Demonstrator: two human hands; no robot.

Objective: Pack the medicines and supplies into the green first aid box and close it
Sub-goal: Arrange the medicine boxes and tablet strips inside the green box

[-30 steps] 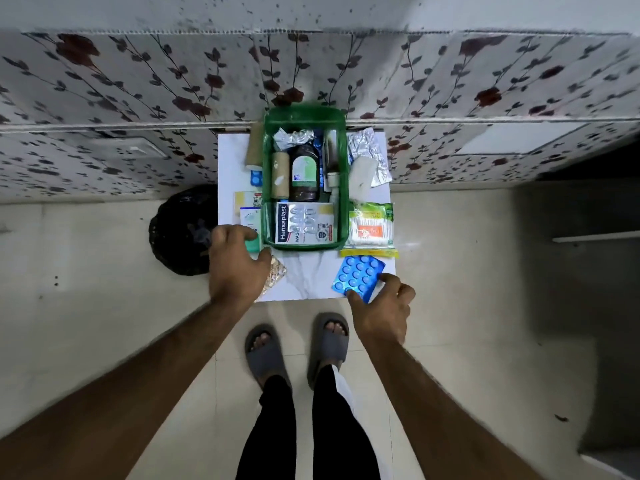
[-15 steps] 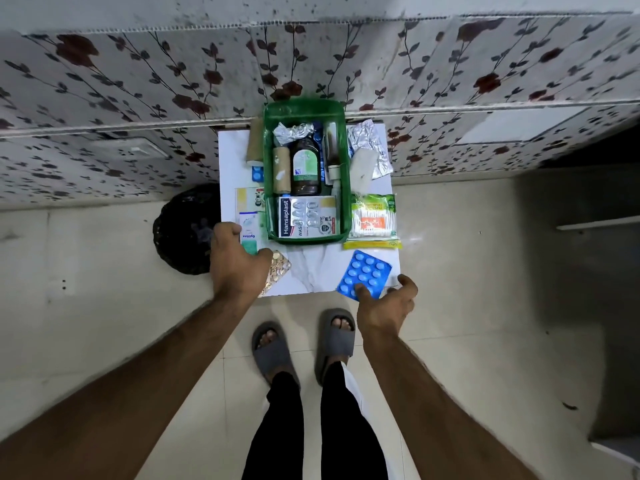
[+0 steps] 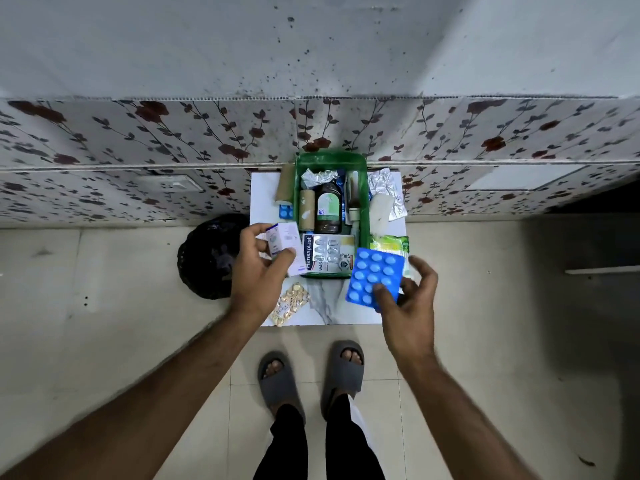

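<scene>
The green first aid box (image 3: 363,188) stands open on a small white table (image 3: 263,188), holding a dark bottle (image 3: 328,209), a Hansaplast pack (image 3: 329,252), a brown roll and foil strips. My left hand (image 3: 258,271) holds a small white medicine carton (image 3: 285,245) lifted just left of the box's near corner. My right hand (image 3: 407,299) grips a blue tablet blister (image 3: 375,275) raised over the box's near right corner.
On the table lie a gold pill strip (image 3: 291,304), a small blue blister (image 3: 286,212), a brown roll (image 3: 285,183), silver foil strips (image 3: 384,188), a white pad (image 3: 381,211) and a green packet (image 3: 389,242). A black bin (image 3: 207,258) stands left. A floral-papered wall runs behind.
My left hand has lifted the white carton off the table. My right hand has picked up the blue blister and carried it toward the box.
</scene>
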